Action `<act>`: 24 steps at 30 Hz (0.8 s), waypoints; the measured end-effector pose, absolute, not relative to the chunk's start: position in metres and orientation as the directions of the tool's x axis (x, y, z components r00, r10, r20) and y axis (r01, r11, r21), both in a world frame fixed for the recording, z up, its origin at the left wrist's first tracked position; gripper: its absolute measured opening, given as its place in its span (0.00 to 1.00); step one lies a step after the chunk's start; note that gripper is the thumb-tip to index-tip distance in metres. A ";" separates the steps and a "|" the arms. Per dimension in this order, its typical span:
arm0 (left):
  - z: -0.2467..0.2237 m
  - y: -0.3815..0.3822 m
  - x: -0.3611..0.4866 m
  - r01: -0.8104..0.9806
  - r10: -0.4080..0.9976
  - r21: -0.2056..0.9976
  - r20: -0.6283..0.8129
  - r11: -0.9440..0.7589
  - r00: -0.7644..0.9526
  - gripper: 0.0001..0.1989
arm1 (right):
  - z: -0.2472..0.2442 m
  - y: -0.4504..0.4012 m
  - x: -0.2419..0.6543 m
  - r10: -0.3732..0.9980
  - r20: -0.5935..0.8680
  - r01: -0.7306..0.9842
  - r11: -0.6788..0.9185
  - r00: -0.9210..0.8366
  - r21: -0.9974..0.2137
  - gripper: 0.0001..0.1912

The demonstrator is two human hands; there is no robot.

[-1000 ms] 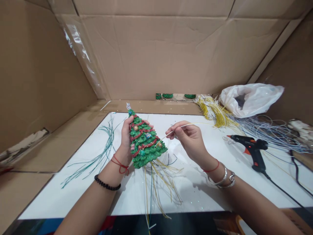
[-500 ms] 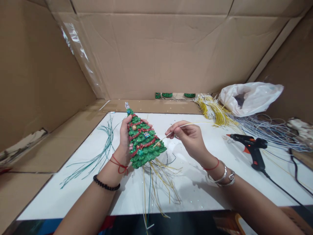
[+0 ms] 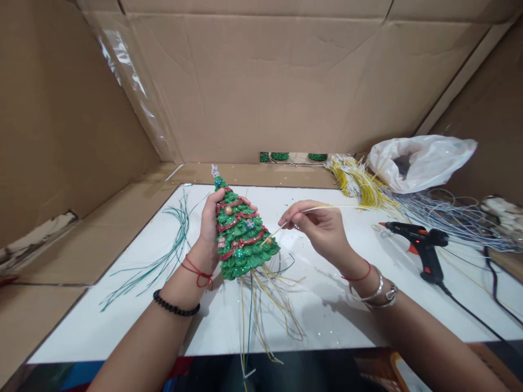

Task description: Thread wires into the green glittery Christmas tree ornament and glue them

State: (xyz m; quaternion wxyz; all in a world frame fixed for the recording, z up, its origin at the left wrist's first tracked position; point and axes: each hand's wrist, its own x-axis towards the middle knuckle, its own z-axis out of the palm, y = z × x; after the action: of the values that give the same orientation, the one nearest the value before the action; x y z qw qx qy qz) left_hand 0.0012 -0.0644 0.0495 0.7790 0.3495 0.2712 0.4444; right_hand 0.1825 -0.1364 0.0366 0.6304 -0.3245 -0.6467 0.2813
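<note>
My left hand [image 3: 210,224] is closed around the upper left side of a small green Christmas tree ornament [image 3: 241,256], thumb on its front, other fingertips showing at the far edge. Red garlands, gold beads and tiny gifts decorate it, and it leans with its tip toward the upper left. Between thumb and fingers, my right hand [image 3: 316,226] pinches a thin pale-yellow wire [image 3: 347,206]. The wire's tip lies over the tree's lower right, by a gold bead; whether it touches is unclear. Loose yellow, white and green wires [image 3: 272,310] spread below the tree.
A black glue gun [image 3: 420,242] lies on the white board [image 3: 143,337] at right, its cord running to the front. Behind it are yellow wire bundles [image 3: 359,182], bluish-white wires [image 3: 441,212] and a white plastic bag [image 3: 425,160]. Green wires [image 3: 180,234] lie left. Cardboard walls surround the board.
The tree and both hands have shifted very slightly to the right in view. The wire tip remains over the tree's lower right, and both grips are unchanged.
</note>
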 end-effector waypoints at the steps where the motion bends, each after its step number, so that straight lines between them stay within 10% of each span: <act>1: 0.050 -0.065 0.002 -0.497 0.884 0.790 -0.116 0.359 0.454 0.21 | 0.037 -0.137 0.183 0.765 0.644 0.085 0.643 -0.015 -0.761 0.09; 12: 0.047 -0.063 0.006 -0.446 0.864 0.786 -0.212 0.429 0.457 0.21 | 0.038 -0.137 0.179 0.729 0.680 0.292 0.670 -0.085 -0.682 0.10; 24: 0.027 -0.061 0.019 -0.476 0.808 0.667 -0.365 0.573 0.462 0.16 | 0.024 -0.124 0.179 0.929 0.364 0.161 0.370 -0.068 -0.915 0.14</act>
State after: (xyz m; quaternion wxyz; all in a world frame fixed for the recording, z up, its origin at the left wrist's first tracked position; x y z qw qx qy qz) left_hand 0.0191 -0.0613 0.0265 0.8192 0.2444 0.3399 0.3920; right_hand 0.1786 -0.1240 0.0240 0.5310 -0.4291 -0.6349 0.3617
